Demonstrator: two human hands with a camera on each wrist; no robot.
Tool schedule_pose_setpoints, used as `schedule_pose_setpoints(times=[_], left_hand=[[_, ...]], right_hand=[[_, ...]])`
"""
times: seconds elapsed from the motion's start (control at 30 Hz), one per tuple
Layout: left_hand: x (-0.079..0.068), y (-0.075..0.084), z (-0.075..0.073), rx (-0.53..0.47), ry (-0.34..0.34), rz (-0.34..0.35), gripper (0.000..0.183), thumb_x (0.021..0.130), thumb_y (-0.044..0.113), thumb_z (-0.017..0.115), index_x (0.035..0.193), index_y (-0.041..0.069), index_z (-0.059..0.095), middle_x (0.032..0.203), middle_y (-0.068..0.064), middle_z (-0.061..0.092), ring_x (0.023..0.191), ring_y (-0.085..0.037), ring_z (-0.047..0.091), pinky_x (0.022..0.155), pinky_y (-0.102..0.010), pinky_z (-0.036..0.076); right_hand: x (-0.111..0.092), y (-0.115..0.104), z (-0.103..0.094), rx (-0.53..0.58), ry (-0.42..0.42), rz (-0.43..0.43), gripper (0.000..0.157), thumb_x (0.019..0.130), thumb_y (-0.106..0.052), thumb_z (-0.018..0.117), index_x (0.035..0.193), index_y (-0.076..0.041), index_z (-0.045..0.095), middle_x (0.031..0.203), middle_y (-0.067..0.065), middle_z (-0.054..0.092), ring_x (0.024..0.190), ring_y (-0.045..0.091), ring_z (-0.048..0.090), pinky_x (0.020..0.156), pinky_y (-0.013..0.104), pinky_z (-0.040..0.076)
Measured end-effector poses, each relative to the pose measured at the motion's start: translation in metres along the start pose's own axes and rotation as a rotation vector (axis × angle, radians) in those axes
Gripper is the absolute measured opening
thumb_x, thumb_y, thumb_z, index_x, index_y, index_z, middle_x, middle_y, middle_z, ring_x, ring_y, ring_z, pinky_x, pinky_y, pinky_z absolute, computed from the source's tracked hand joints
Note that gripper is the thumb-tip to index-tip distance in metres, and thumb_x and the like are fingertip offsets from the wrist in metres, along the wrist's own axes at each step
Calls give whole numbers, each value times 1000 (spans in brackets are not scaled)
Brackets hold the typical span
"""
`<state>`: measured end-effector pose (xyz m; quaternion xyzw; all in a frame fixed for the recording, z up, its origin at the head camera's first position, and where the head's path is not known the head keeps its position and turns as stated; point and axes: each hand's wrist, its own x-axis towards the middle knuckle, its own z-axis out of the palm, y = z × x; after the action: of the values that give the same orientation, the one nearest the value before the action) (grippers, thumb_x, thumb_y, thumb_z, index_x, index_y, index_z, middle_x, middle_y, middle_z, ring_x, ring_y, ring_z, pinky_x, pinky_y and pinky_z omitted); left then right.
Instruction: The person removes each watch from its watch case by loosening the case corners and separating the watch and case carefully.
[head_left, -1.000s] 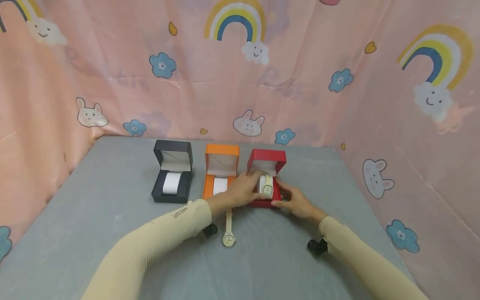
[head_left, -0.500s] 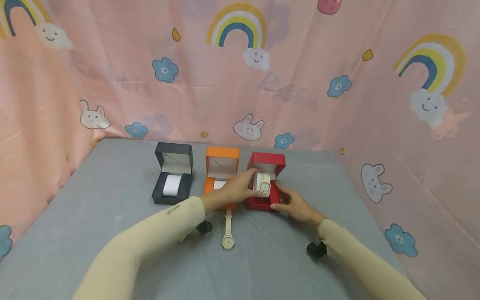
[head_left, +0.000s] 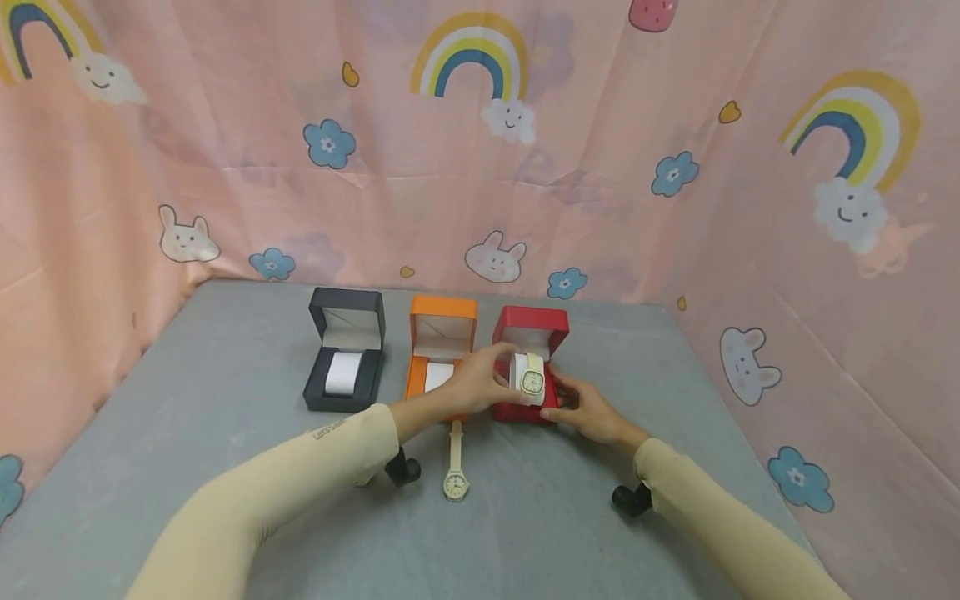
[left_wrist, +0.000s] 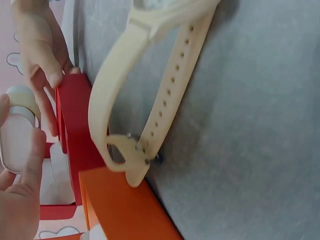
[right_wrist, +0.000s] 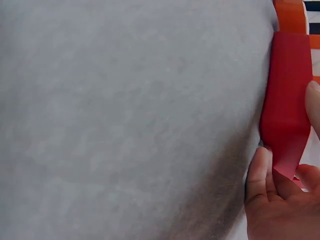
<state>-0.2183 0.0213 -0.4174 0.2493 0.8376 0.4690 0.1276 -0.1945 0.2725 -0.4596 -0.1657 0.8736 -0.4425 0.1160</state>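
My left hand [head_left: 480,385] pinches a white watch cushion [left_wrist: 17,142] between thumb and fingers, over the open red box [head_left: 532,321]. A cream watch [head_left: 532,382] with a squarish face is wrapped round that cushion, its face toward me in the head view. Thumb and fingers of my right hand [head_left: 594,414] grip the red box's right side; the right wrist view shows them at the corner of its red wall [right_wrist: 287,95]. Another cream watch [head_left: 455,483], with a round face, lies on the grey cloth, its strap looming large in the left wrist view.
An open orange box [head_left: 444,307] with a white cushion stands left of the red one, partly behind my left hand. Farther left is an open black box [head_left: 347,300] with its own white cushion [head_left: 343,372]. A pink patterned curtain [head_left: 420,200] hangs behind the table.
My left hand has lifted the cushion with the square-faced watch up from inside the red box. My right hand has kept its grip on the box. The head view has shifted slightly.
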Motion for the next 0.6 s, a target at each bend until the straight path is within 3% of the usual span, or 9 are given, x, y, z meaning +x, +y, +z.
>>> schedule_pose_setpoints(times=[0.1,0.6], left_hand=[[-5,1,1,-44,-13,-30,76,81,28,86,146,14,48,109,-11,69,80,-10,68,71,-24,53],[-15,5,-6,-141,-35,-106,78,83,27,85,148,12,46,125,-12,63,91,-15,71,85,-32,58]], right_hand=[[0,1,0,10,-6,7,85,94,-19,73,159,3,21,159,28,37,124,37,57,105,50,51],[-2,-5,-5,19,-23,42,82,95,-20,71,160,-2,23,161,26,33,132,44,53,105,49,52]])
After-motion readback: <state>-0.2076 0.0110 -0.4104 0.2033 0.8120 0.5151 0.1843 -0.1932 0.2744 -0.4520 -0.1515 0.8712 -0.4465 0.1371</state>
